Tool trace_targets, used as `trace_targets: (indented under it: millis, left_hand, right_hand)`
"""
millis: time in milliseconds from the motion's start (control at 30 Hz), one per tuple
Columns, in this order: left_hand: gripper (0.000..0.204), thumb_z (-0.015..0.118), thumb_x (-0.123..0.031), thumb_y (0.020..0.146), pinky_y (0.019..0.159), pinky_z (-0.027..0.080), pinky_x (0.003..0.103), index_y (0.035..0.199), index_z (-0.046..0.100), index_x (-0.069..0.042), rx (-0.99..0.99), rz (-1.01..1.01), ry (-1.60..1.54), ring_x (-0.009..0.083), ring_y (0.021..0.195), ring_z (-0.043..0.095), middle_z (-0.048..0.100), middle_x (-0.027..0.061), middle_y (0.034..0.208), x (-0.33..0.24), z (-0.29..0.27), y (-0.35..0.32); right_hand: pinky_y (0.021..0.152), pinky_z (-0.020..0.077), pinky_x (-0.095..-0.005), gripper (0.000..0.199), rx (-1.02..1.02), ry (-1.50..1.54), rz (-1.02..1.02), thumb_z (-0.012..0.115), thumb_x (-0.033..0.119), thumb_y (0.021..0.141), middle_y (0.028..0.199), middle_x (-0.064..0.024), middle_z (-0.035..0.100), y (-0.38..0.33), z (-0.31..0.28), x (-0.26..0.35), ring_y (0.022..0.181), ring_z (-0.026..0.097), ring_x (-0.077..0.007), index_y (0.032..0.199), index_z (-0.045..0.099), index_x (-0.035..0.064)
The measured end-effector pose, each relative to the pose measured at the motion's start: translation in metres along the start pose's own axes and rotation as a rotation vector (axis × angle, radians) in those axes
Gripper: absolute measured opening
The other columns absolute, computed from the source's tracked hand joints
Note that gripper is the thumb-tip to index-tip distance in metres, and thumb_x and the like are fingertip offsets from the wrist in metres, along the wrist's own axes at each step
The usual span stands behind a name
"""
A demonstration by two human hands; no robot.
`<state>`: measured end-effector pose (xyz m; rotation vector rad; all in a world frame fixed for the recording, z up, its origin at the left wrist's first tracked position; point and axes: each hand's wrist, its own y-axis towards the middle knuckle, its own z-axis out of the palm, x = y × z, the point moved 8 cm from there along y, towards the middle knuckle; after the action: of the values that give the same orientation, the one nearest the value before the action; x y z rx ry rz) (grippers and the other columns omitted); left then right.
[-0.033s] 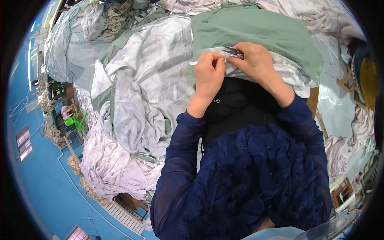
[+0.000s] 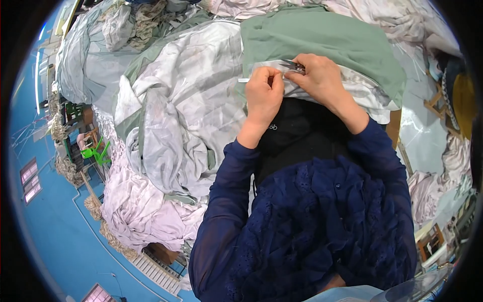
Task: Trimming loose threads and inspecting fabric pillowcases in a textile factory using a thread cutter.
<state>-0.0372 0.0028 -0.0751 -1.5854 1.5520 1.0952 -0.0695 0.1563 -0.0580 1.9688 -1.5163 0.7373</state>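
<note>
Up top, both hands meet on a white fabric edge point(image 2: 322, 88) folded under a green cloth point(image 2: 322, 38). Left hand point(image 2: 264, 95) closed, pinching the white edge between fingertips. Right hand point(image 2: 322, 78) closed around small metal snips point(image 2: 293, 65), blades pointing left, tips apparently at the fabric, contact unclear. Heaps of pale crumpled sheets point(image 2: 176, 126) lie left of the hands.

Heaped pale sheets point(image 2: 171, 126) crowd the hands' left.
</note>
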Motion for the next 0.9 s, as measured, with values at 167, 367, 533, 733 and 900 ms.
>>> trace_targets:
  millis: [167, 367, 533, 733, 900]
  left_hand:
    - [0.004, 0.063, -0.001, 0.082, 0.06, 0.05, 0.033, 0.085, 0.061, 0.001, -0.043, 0.008, 0.047, 0.0251, 0.064, 0.062, 0.061, 0.0144, 0.079, -0.002, 0.003, 0.0]
    - [0.005, 0.063, -0.003, 0.085, 0.057, 0.047, 0.028, 0.084, 0.062, 0.002, -0.035, 0.0, 0.025, 0.0157, 0.061, 0.058, 0.061, 0.0088, 0.075, 0.004, 0.0, 0.002]
    - [0.005, 0.064, -0.002, 0.082, 0.059, 0.048, 0.031, 0.085, 0.063, 0.001, -0.004, -0.103, -0.06, 0.0208, 0.063, 0.06, 0.061, 0.0122, 0.077, 0.004, 0.002, 0.004]
    - [0.009, 0.067, 0.001, 0.078, 0.058, 0.047, 0.03, 0.087, 0.064, 0.0, 0.021, 0.135, -0.033, 0.0189, 0.063, 0.059, 0.06, 0.0101, 0.078, -0.048, 0.01, 0.013]
    - [0.009, 0.069, 0.002, 0.075, 0.057, 0.047, 0.033, 0.081, 0.064, -0.001, 0.062, 0.218, 0.056, 0.0225, 0.063, 0.06, 0.06, 0.0092, 0.075, -0.056, 0.021, 0.018]
  right_hand:
    - [0.06, 0.0458, -0.0416, 0.023, 0.046, -0.059, -0.048, 0.073, 0.025, 0.077, 0.075, -0.0133, 0.065, 0.001, 0.01, -0.009, 0.067, 0.06, -0.0325, 0.086, 0.067, 0.004]
    - [0.056, 0.0346, -0.0237, 0.017, 0.111, 0.536, 0.198, 0.064, 0.014, 0.089, 0.067, 0.0043, 0.051, 0.0, -0.004, -0.033, 0.066, 0.042, -0.0039, 0.081, 0.061, -0.0011]
    - [0.058, 0.0348, -0.0224, 0.017, 0.127, 0.582, 0.207, 0.064, 0.015, 0.09, 0.071, 0.006, 0.051, -0.005, -0.013, -0.04, 0.067, 0.041, -0.0031, 0.081, 0.06, 0.0006]
    - [0.06, 0.0343, -0.0208, 0.018, 0.163, 0.782, 0.201, 0.064, 0.015, 0.091, 0.075, 0.0073, 0.051, -0.004, -0.013, -0.029, 0.07, 0.042, -0.0023, 0.081, 0.059, 0.0019]
    - [0.059, 0.0333, -0.0199, 0.015, 0.16, 0.968, 0.167, 0.064, 0.014, 0.091, 0.075, 0.0078, 0.051, -0.004, -0.014, -0.014, 0.069, 0.041, -0.0016, 0.082, 0.059, 0.0027]
